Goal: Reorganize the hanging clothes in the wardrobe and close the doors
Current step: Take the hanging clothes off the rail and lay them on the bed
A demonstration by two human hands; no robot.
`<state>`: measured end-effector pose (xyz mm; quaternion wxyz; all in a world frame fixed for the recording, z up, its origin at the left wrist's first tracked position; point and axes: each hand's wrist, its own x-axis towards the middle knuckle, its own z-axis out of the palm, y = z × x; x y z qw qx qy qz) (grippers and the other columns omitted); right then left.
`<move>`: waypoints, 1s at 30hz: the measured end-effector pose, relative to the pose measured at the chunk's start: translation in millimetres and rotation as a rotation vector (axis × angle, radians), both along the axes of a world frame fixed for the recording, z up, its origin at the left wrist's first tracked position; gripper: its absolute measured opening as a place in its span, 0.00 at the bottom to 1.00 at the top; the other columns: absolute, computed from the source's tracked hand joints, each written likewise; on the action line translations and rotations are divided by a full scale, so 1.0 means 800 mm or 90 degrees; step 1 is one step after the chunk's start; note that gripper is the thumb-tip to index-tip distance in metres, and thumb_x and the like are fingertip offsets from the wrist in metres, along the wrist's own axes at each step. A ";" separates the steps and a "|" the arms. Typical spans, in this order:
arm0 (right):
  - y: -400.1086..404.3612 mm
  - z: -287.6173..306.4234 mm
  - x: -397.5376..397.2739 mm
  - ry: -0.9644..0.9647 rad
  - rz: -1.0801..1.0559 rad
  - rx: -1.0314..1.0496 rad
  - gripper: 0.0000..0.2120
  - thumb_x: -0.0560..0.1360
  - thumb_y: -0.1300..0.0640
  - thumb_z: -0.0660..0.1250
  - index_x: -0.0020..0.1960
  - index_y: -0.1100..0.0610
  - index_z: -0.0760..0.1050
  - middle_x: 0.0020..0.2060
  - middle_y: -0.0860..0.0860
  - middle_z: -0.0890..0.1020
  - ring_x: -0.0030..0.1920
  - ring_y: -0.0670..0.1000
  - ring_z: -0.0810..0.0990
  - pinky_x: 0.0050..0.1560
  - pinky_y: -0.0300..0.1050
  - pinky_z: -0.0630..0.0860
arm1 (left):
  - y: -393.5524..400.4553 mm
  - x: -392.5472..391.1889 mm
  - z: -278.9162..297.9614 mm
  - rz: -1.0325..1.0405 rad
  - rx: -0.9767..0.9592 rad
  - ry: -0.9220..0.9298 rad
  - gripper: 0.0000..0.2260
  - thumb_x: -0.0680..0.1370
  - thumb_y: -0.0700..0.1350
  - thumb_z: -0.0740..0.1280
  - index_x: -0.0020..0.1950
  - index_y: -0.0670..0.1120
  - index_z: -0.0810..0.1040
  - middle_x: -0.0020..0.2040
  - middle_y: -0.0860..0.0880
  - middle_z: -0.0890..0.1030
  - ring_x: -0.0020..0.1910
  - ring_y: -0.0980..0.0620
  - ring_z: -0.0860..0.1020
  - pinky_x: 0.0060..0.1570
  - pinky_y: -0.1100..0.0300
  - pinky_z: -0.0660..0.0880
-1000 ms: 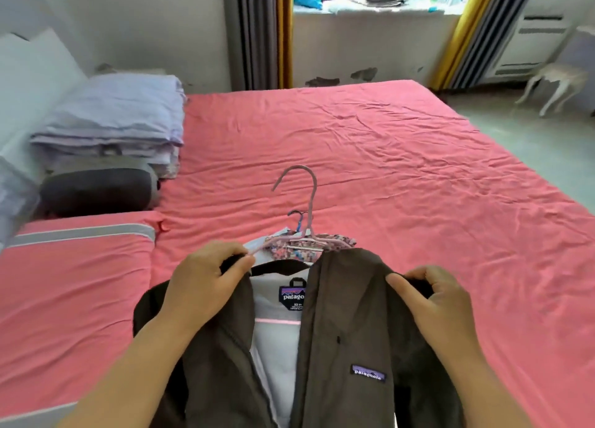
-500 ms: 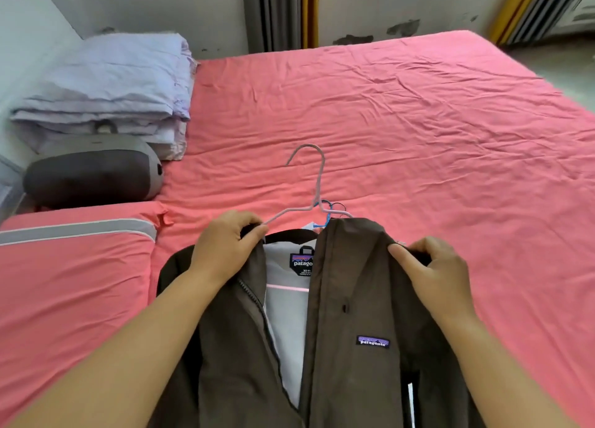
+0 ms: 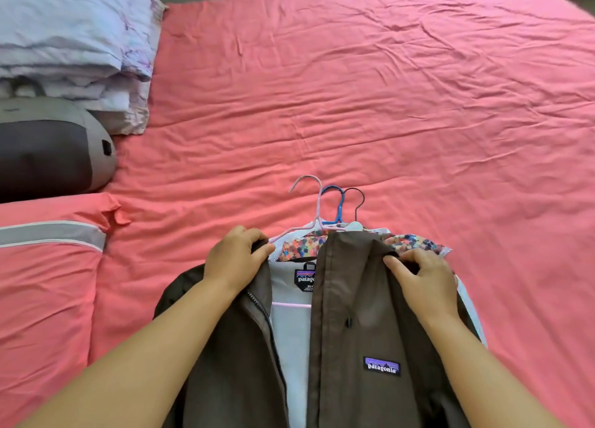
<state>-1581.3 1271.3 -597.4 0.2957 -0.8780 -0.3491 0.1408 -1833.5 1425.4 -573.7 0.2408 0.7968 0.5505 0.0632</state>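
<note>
Jacket (image 3: 354,315), brown, lies front-up on the bed (image 3: 354,89) at its near edge, on top of other hung clothes; a floral garment (image 3: 302,245) peeks out just beyond its collar. Left hand (image 3: 235,260) curls over the jacket's left shoulder, fingers gripping fabric. Right hand (image 3: 421,279) pinches the right shoulder, thumb on top. Three hanger hooks stick out beyond the collar: pink hook (image 3: 309,189), blue hook (image 3: 335,202), black hook (image 3: 355,202), close together and overlapping.

Risks, judged from this:
- hooks tangle when the stack is lifted, so one hanger drags another out
- lifting by the shoulders only, the jacket may slide off its hanger; which hook is the jacket's, cannot tell
- open front flops, zipper edge snags the floral garment beneath
- lower garments slip off the bed edge toward the person

Wardrobe not in view. A dark bag (image 3: 48,150) and folded bedding (image 3: 70,34) sit far left of the jacket, well apart.
</note>
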 end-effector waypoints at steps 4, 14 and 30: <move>0.015 -0.046 -0.002 -0.022 -0.015 -0.061 0.12 0.70 0.47 0.72 0.43 0.57 0.79 0.42 0.53 0.79 0.49 0.59 0.75 0.52 0.53 0.68 | 0.009 0.004 -0.043 0.024 -0.010 0.028 0.11 0.76 0.55 0.67 0.55 0.53 0.80 0.49 0.49 0.75 0.51 0.47 0.76 0.41 0.59 0.65; -0.004 -0.041 -0.024 -0.016 -0.050 0.009 0.19 0.70 0.55 0.73 0.59 0.58 0.76 0.56 0.55 0.77 0.60 0.58 0.71 0.64 0.54 0.63 | -0.014 -0.011 -0.056 0.002 0.083 0.013 0.28 0.73 0.61 0.54 0.63 0.46 0.76 0.63 0.43 0.75 0.62 0.41 0.72 0.59 0.48 0.68; -0.178 0.192 -0.209 0.101 0.029 0.054 0.15 0.74 0.57 0.68 0.60 0.55 0.74 0.48 0.48 0.77 0.41 0.42 0.75 0.45 0.38 0.69 | -0.201 -0.137 0.179 -0.134 -0.007 -0.119 0.15 0.76 0.48 0.67 0.63 0.51 0.76 0.47 0.55 0.79 0.43 0.55 0.77 0.49 0.56 0.74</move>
